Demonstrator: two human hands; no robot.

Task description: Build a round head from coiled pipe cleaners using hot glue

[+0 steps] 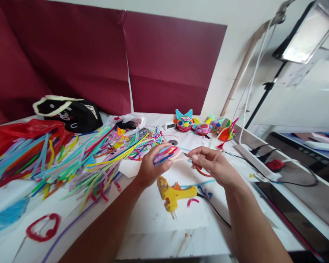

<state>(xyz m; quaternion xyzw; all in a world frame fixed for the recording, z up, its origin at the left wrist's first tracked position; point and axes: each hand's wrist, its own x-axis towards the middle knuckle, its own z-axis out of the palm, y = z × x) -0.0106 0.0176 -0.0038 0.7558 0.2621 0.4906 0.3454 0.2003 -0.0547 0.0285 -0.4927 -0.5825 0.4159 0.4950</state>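
Observation:
My left hand (150, 166) is closed around a small multicoloured pipe-cleaner piece (166, 153), held above the white table (159, 233). My right hand (211, 164) pinches something thin at the piece's right end; I cannot make out what it is. An orange ring (201, 172) shows under the right fingers. A yellow glue gun (174, 193) lies on the white paper just below both hands, its black cord (214, 208) trailing right.
A big heap of coloured pipe cleaners (71, 160) covers the left half of the table. Several finished colourful figures (203, 126) stand at the back. A black bag (71, 113), a red plastic bag (22, 133), a power strip (257, 162) and a lamp stand (265, 91) surround the work spot.

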